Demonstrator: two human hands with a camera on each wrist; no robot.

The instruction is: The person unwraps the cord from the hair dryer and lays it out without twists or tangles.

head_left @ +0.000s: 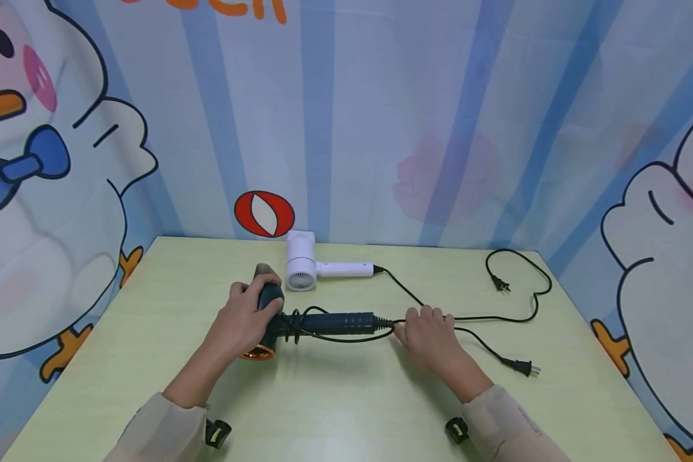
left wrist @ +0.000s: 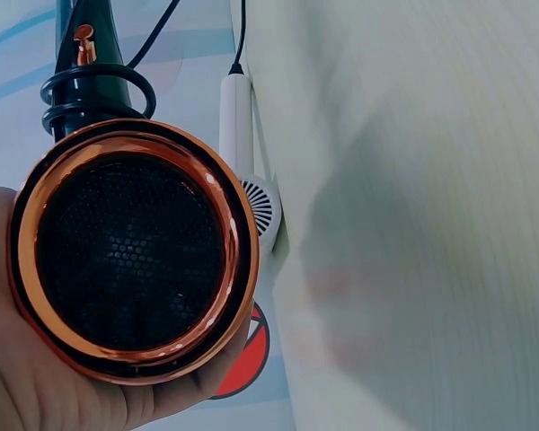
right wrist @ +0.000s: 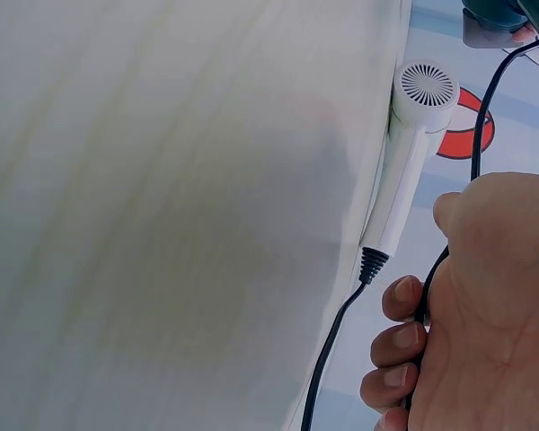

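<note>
From the left wrist camera I see the left hand (left wrist: 54,386) gripping a dark hair dryer (left wrist: 130,256), its round, copper-rimmed mesh end facing me, with a black cord (left wrist: 99,106) looped around the handle beside a copper-coloured knob (left wrist: 85,43). Behind it I make out a partly hidden white hair dryer (left wrist: 237,126), while the shadowed pale tabletop (left wrist: 449,197) fills my right side.

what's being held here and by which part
The left grip holds the dark hair dryer by its head; the right grip holds its cord near the handle.
</note>
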